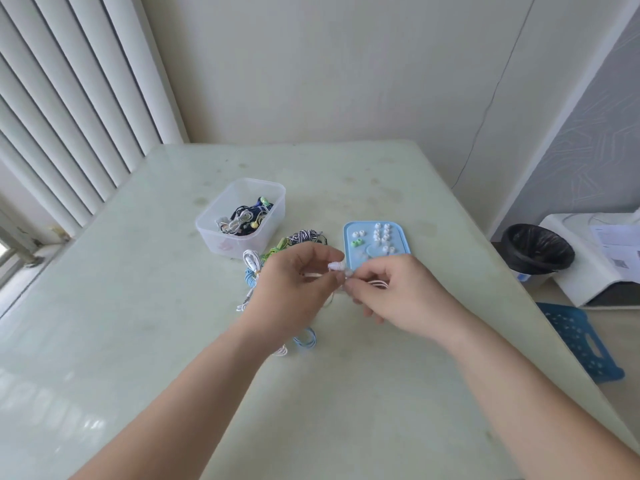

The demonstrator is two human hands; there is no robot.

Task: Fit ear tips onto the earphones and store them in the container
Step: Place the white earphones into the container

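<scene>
Above the table's middle, my left hand (pixel 294 285) pinches a white earbud (pixel 336 266) with a white tip between thumb and fingers. My right hand (pixel 391 292) meets it fingertip to fingertip and holds the white earphone cable (pixel 377 283) in its curled fingers. Behind the hands lies a blue tray (pixel 403 244) carrying several white ear tips (pixel 381 235) and two green ones (pixel 356 242). A clear plastic container (pixel 242 216) at the back left holds several tangled earphones. Loose earphones (pixel 304 237) in striped, green, blue and white cable lie between the container and my hands.
The pale green table (pixel 138 306) ends at a wall behind and an edge on the right. Beside that edge on the floor stand a bin with a black bag (pixel 536 249), a white appliance (pixel 595 258) and a blue stool (pixel 581 341). Vertical blinds hang at the left.
</scene>
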